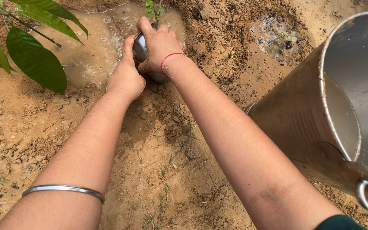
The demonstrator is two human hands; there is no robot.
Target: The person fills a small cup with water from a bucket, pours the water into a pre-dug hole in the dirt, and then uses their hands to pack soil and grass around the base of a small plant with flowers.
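Two hands hold one shiny cup [140, 47] at the edge of the muddy puddle [91, 51]. Your right hand [159, 46] wraps over its top, fingers clamped on it. Your left hand [125, 79] presses its near side, fingers curled round it. The cup tips away from you, toward the water. A small plant [153, 9] stands just past your fingertips. A big pot [341, 110] sits well off to the right.
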